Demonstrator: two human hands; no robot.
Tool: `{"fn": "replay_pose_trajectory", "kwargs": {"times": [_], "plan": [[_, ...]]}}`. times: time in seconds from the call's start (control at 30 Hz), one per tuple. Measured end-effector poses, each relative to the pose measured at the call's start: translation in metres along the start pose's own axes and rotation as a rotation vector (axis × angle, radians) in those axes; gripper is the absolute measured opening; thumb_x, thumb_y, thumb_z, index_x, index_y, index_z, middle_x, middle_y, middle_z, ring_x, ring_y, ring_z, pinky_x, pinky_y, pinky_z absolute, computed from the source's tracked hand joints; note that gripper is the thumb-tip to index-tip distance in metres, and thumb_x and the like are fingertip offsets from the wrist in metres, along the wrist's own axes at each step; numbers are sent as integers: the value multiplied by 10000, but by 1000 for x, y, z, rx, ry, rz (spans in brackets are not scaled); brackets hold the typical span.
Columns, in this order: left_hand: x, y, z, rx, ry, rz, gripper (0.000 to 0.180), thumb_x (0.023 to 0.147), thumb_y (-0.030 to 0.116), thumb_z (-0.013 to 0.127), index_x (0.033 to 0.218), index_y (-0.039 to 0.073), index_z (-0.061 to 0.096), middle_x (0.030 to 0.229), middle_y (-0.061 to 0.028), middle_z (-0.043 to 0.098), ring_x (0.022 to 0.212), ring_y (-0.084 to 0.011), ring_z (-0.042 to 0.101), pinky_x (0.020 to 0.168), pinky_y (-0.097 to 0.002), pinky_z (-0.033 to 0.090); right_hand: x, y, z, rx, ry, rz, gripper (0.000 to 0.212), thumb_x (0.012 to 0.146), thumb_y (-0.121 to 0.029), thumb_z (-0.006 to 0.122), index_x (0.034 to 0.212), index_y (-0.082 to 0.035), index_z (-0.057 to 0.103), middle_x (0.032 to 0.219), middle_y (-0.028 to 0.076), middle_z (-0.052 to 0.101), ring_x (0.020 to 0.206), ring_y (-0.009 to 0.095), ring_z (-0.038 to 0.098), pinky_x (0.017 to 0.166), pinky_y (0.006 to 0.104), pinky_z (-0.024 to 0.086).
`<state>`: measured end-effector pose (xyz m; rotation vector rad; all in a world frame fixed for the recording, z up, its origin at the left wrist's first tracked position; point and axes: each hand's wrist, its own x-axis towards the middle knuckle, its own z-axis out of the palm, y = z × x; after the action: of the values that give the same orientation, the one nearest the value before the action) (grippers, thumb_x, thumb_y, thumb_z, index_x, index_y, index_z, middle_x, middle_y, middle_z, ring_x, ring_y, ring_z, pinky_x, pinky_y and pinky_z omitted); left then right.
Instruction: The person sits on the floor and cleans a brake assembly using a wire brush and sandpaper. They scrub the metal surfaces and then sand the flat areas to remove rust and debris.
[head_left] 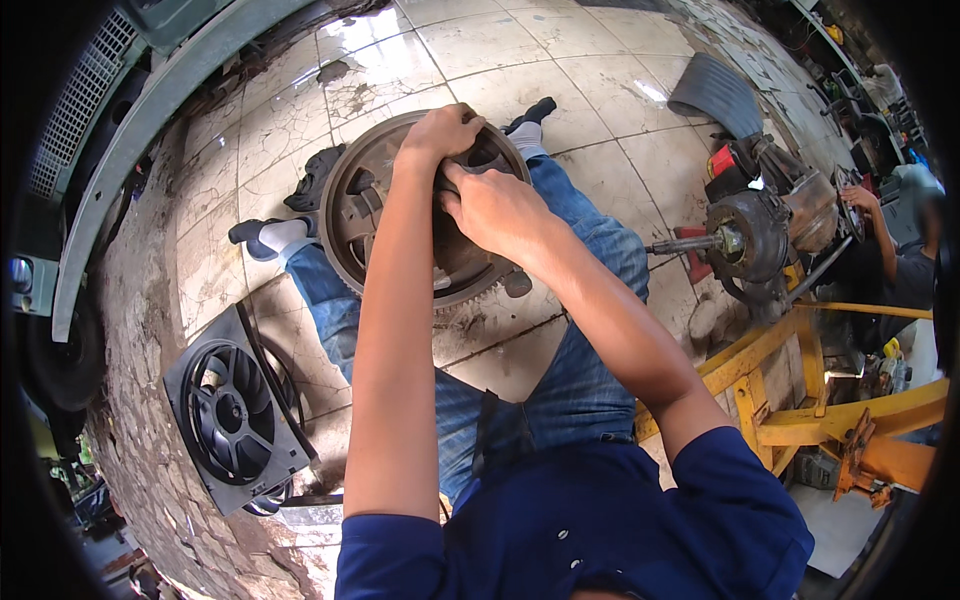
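Observation:
A big round metal flywheel (345, 255), dark and worn, with a toothed outer edge and a slotted clutch cover inside its rim, lies on the tiles between my spread legs. My left hand (440, 135) reaches across to its far side, fingers curled over the rim. Closed near the middle of the flywheel is my right hand (498, 212), its thumb and forefinger pressed toward the cover just below the left hand. Whatever the right fingertips grip is hidden. A small dark lump (517, 284) sits against the near right rim.
A black radiator fan (232, 412) lies at left. At right stand a greasy gearbox-like assembly with a shaft (690, 243) and a yellow steel frame (850, 425). A grey ribbed mat (715, 95) lies farther back. Another person's arm (880, 235) shows at far right.

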<state>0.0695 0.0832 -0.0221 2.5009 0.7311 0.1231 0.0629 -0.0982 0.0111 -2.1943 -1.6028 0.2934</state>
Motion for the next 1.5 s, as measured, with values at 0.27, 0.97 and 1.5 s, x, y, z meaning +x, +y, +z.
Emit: {"fn": "replay_pose_trajectory", "kwargs": {"times": [0.27,0.97,1.5], "plan": [[-55,31,4,-16,149,83,505,927,505,541,1243,132,666,1116,-191,700,1099,-374,640,961,-440,490,-50,-11,-11,-75,12,-43,443,977,-263,560,1346,-23,512,740,224,676,698,400,685,612,488,558],[-27,-13,-19,-591,284,243,368,981,312,545,1187,37,678,1054,-112,730,1013,-196,669,910,-328,505,8,-2,2,17,-35,5,438,988,-344,519,1359,-113,541,971,245,698,953,409,669,840,508,534],[-314,-31,68,-776,696,-114,350,1069,247,408,1158,-26,608,1173,-172,637,1143,-269,597,1007,-445,462,-83,106,-6,1114,326,496,570,1000,-346,591,1448,-27,439,761,6,552,619,77,496,523,236,422]]}}
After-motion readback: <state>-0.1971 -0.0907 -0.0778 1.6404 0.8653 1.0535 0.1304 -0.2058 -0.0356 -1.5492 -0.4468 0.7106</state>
